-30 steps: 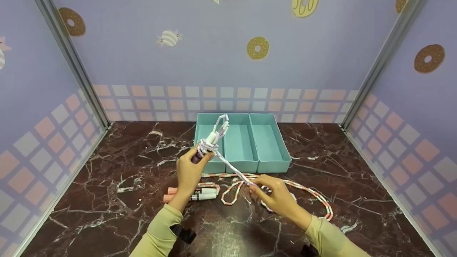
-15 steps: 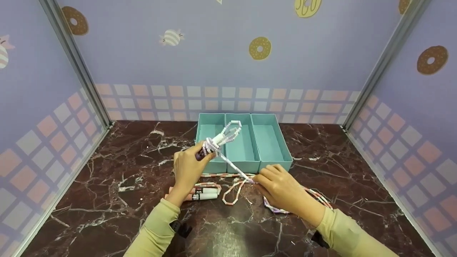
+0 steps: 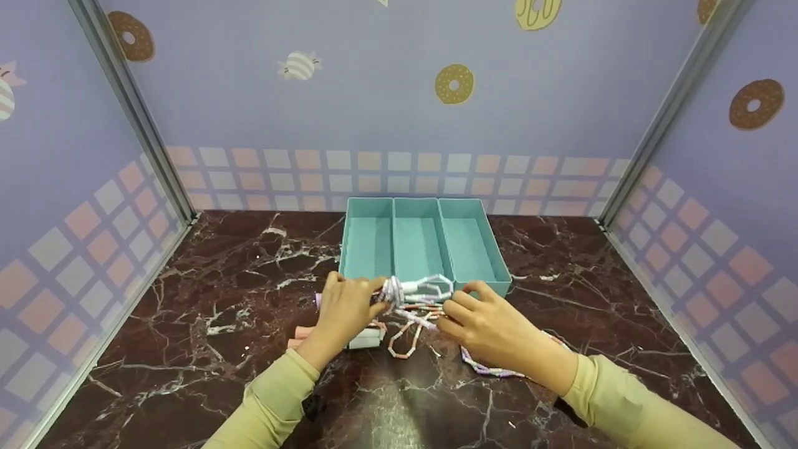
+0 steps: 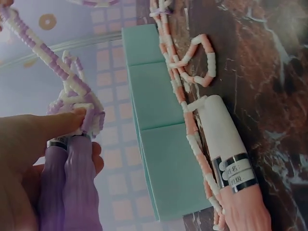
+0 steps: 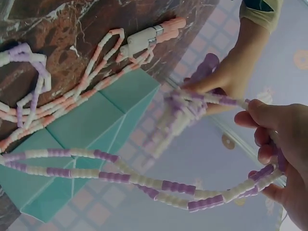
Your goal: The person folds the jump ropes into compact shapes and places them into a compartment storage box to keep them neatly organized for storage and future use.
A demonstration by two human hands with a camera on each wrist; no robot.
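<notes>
My left hand (image 3: 346, 321) grips the two purple handles (image 4: 79, 185) of a purple-and-white beaded jump rope, and part of the rope is wrapped around the handles' white ends. In the left wrist view the thumb presses on these coils. To the right, my right hand (image 3: 492, 330) pinches a stretch of the beaded rope (image 5: 115, 176) between thumb and fingers. A doubled length hangs from that hand in the right wrist view. More purple-and-white rope (image 3: 489, 372) lies below it on the table.
Behind the hands stand three turquoise boxes (image 3: 480, 289) side by side. A second jump rope in peach and white lies on the marble-patterned table (image 3: 237, 374), its handles (image 4: 236, 192) near my left wrist and its beaded cord (image 4: 192, 139) along the boxes' front. Patterned walls enclose the table.
The left hand has lowered and turned the handles, so the white ends now point right instead of up. The wrapped rope sits closer to the right hand, which keeps its hold on the cord.
</notes>
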